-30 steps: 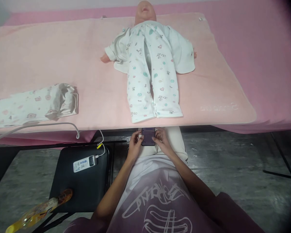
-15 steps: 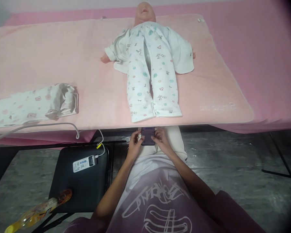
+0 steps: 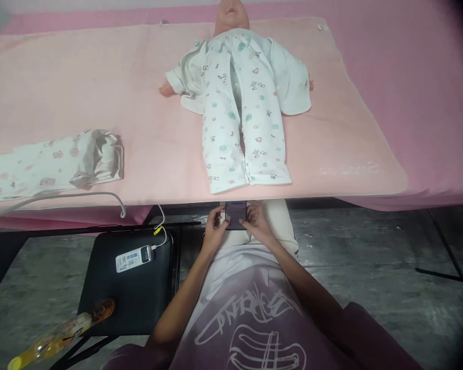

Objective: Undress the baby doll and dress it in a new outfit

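A dark phone (image 3: 236, 215) rests between my hands, above my lap and just below the table edge. My left hand (image 3: 216, 226) grips its left side, the thumb on the lower part of the screen. On its right side, my right hand (image 3: 257, 222) holds it too, thumb over the lower right corner. Beyond the phone, a baby doll (image 3: 231, 18) lies on its back on the table, with a white jacket (image 3: 293, 82) around its arms and white printed trousers (image 3: 224, 128) spread over its body and legs.
A pink blanket (image 3: 150, 133) covers the table, with folded printed cloth (image 3: 61, 159) at the left. A grey cable (image 3: 81, 195) hangs by the front edge. A black stool (image 3: 127, 303) carries a white power bank (image 3: 134, 259); a yellow bottle (image 3: 50, 344) is at the lower left.
The view has tilted slightly, so the doll sits a little higher in the picture. My right thumb has shifted slightly left on the phone.
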A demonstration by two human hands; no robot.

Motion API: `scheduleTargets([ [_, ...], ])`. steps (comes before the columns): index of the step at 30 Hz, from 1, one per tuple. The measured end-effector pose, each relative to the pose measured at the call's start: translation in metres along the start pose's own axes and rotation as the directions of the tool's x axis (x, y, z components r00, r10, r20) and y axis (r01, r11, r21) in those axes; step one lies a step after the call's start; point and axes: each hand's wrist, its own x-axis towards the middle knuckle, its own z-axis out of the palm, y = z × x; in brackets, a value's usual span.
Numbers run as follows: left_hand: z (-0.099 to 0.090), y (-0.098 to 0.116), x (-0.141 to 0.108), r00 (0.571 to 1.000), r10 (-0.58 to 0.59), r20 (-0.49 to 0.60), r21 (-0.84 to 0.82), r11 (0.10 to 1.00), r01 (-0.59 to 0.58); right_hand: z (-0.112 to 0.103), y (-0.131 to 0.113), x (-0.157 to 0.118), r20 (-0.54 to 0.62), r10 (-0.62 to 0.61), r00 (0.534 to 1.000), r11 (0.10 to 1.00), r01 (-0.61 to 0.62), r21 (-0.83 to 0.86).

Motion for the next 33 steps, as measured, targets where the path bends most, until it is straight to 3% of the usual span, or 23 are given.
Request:
scheduleTargets([
  [12,0.011,0.003,0.013,0.997,-0.04,-0.063,-0.064,0.997,0.036,-0.002,0.002,0.002,-0.011,-0.006,1.0,1.0,0.006,0.017],
  [18,0.014,0.006,0.014,0.996,-0.023,-0.081,0.033,0.999,0.025,0.003,0.003,0.001,-0.041,-0.01,0.999,1.0,0.01,-0.004],
  [26,0.008,0.01,0.01,0.998,-0.051,-0.039,-0.078,0.996,0.048,0.015,0.006,0.005,-0.136,-0.016,0.991,0.995,0.003,-0.096],
  [33,0.011,0.006,0.012,0.996,-0.057,-0.072,-0.104,0.993,0.05,0.01,0.0,0.003,-0.111,0.013,0.994,1.0,-0.013,0.0],
])
